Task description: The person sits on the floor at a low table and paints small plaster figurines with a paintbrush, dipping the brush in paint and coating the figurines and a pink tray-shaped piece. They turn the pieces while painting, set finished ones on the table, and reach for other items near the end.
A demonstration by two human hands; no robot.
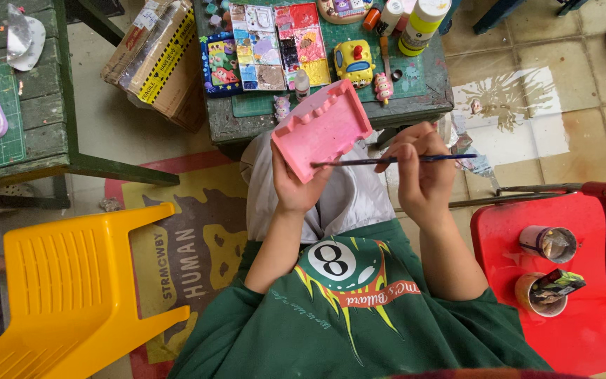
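One pink block (322, 128) and one paintbrush (387, 161) are in hand. The left hand (293, 184) grips the block from below at 6 o'clock, fingers wrapped on its lower edge, holding it tilted above the lap. The right hand (421, 172), at 3 o'clock of the block, pinches the paintbrush, whose tip touches the block's lower right edge. On the green table (426, 98) at 12 o'clock lie two paint trays (280, 46) and one yellow toy car (353, 61). Two cups (546, 267) stand on one red stool (576, 330) at 4 o'clock; one yellow chair (71, 288) at 8 o'clock
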